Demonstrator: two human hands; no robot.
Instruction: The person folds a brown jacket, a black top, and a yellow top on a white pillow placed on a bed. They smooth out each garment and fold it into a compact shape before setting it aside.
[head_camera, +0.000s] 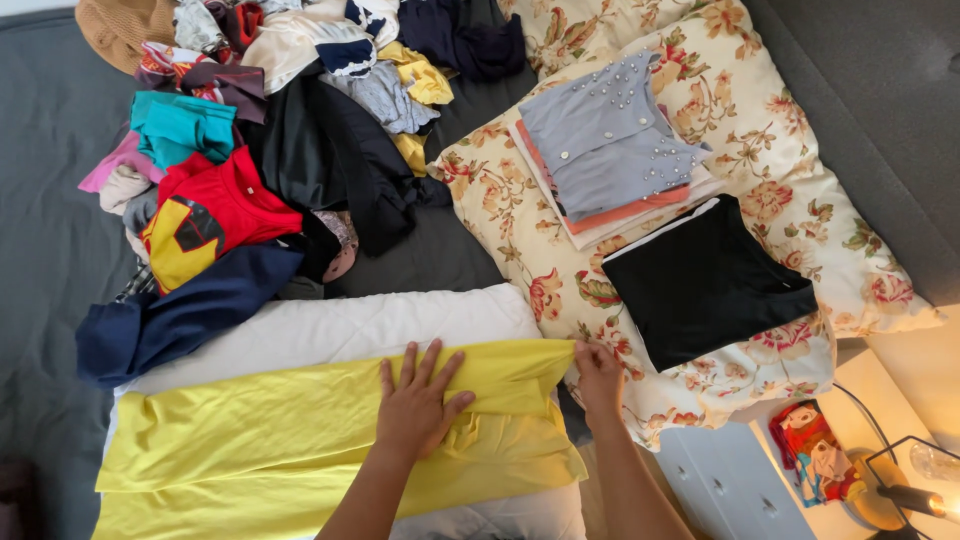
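Hands, two: left hand flat, right hand pinching one yellow shirt.

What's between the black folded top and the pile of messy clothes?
In the head view, the flowered pillow lies between the black folded top and the messy clothes pile, with a stack of folded clothes on it.

The left hand lies flat, fingers spread, on a bright yellow cotton garment spread over a white pillow; the right hand pinches its folded edge.
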